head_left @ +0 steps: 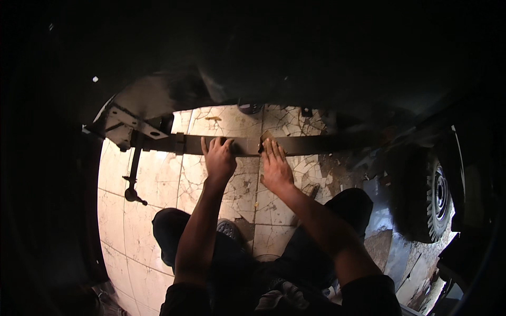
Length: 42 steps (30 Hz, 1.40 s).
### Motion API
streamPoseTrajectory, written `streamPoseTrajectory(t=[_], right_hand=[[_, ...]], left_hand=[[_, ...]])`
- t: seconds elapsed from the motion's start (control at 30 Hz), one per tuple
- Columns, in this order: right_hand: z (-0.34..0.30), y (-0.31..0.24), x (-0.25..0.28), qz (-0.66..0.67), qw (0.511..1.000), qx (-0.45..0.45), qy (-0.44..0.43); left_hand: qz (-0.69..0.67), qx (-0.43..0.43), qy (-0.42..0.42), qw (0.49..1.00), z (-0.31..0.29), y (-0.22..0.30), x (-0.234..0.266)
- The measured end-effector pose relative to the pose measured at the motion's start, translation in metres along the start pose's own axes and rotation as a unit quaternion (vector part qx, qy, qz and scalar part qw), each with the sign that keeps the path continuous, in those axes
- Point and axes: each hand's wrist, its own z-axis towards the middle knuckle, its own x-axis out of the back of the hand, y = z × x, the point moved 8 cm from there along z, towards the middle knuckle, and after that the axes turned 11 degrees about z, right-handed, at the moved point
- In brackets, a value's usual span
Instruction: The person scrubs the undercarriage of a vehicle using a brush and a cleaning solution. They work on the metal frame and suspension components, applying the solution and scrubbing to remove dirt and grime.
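Observation:
A long dark leaf spring [305,146] runs across in front of me, under a dark body. My left hand [219,159] grips it left of the middle, with some fingers curled over its top edge and one pointing up along it. On its face, right of the middle, my right hand [276,166] presses a small tan folded sheet [266,135] with the fingers held together and nearly straight. The sheet looks like sandpaper, but most of it is hidden under the fingers. A metal clip [179,143] wraps the spring to the left of my left hand.
A pale bracket with holes [126,117] sits at the spring's left end. Below it hangs a dark rod with a rounded joint [131,194]. At the right stands a treaded wheel [438,200]. Cracked floor tiles [142,221] lie below, and the dark body closes in overhead.

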Motion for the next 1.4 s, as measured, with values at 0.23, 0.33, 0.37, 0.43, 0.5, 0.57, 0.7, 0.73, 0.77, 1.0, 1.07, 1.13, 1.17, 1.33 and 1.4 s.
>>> streamPoseTrajectory(t=[0.23, 0.33, 0.37, 0.43, 0.5, 0.57, 0.7, 0.73, 0.77, 1.0, 1.07, 1.13, 1.17, 1.33, 1.4], right_hand=[[-0.006, 0.005, 0.008, 0.054, 0.998, 0.015, 0.038], [-0.009, 0.003, 0.002, 0.022, 0.998, -0.013, 0.054], [-0.012, 0.003, 0.002, 0.041, 0.998, -0.024, 0.045], [-0.015, 0.0, -0.001, 0.08, 0.996, -0.043, 0.021], [-0.011, -0.001, -0.002, 0.066, 0.995, -0.062, 0.032], [0.0, -0.001, 0.003, 0.057, 0.995, -0.069, 0.03], [0.024, 0.007, 0.017, 0.046, 0.997, -0.063, -0.002], [0.027, 0.009, 0.018, 0.053, 0.997, -0.058, 0.005], [0.027, 0.01, 0.018, 0.061, 0.997, -0.054, 0.013], [-0.013, -0.01, 0.008, 0.058, 0.998, -0.02, -0.014], [-0.015, -0.011, 0.011, 0.055, 0.998, -0.014, 0.002], [-0.01, -0.007, 0.013, 0.048, 0.998, -0.02, 0.021], [0.0, -0.003, 0.015, 0.046, 0.998, -0.029, 0.033], [0.037, 0.002, 0.019, 0.063, 0.996, -0.062, 0.025], [0.037, -0.005, 0.02, 0.069, 0.995, -0.063, 0.031]], left_hand=[[0.073, 0.04, -0.06, 0.995, 0.006, -0.003, -0.004], [0.083, 0.037, -0.116, 0.989, 0.004, 0.005, -0.01], [0.087, 0.034, -0.131, 0.987, 0.004, 0.007, -0.006], [0.088, 0.043, -0.149, 0.984, 0.001, 0.007, -0.002], [0.084, 0.044, -0.147, 0.985, 0.003, -0.003, 0.0], [0.077, 0.05, -0.147, 0.985, 0.004, -0.016, 0.001], [0.046, 0.023, -0.103, 0.993, 0.001, -0.029, 0.003], [0.05, 0.02, -0.107, 0.993, 0.001, -0.03, 0.002], [0.054, 0.016, -0.11, 0.992, 0.002, -0.029, 0.001], [0.047, 0.044, -0.163, 0.984, 0.005, -0.022, 0.003], [0.034, 0.04, -0.145, 0.988, 0.011, -0.023, 0.007], [0.031, 0.048, -0.146, 0.988, 0.013, -0.019, 0.012], [0.032, 0.051, -0.146, 0.987, 0.014, -0.018, 0.016], [0.007, 0.059, -0.14, 0.988, 0.004, -0.015, 0.02], [0.019, 0.063, -0.137, 0.988, -0.005, -0.025, 0.018]])
